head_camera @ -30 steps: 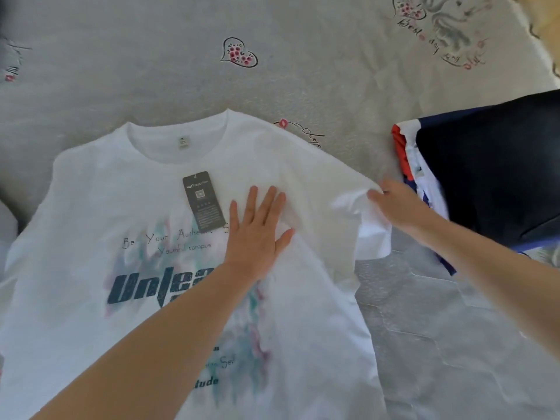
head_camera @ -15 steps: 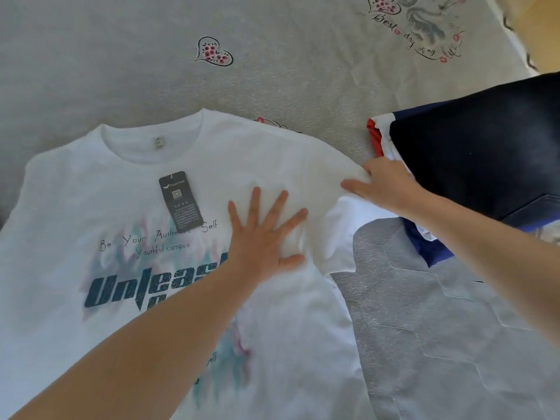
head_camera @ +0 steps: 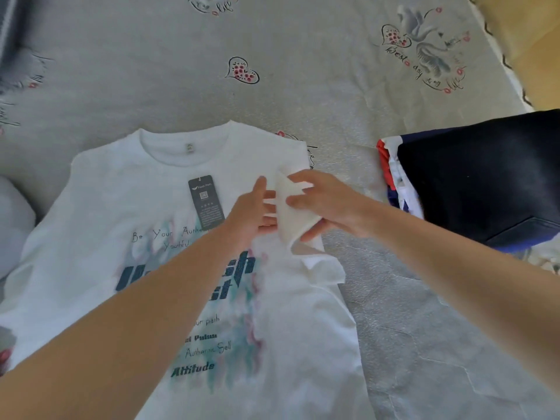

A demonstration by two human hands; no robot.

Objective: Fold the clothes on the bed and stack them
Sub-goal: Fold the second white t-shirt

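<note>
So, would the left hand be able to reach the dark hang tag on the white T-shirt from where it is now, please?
Probably yes: the left hand lies on the white T-shirt just right of the hang tag, and nothing covers the tag or lies between them.

matt cloth t-shirt (head_camera: 100, 213) — paper tag (head_camera: 206, 201), quilted bedspread (head_camera: 424, 344)

T-shirt (head_camera: 127, 225) hem past bottom edge, chest print under forearm.

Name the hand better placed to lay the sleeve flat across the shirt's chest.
Right. The right hand grips the folded sleeve of the white T-shirt, lifted over the chest. The left hand lies beside it on the shirt, likely only steadying.
</note>
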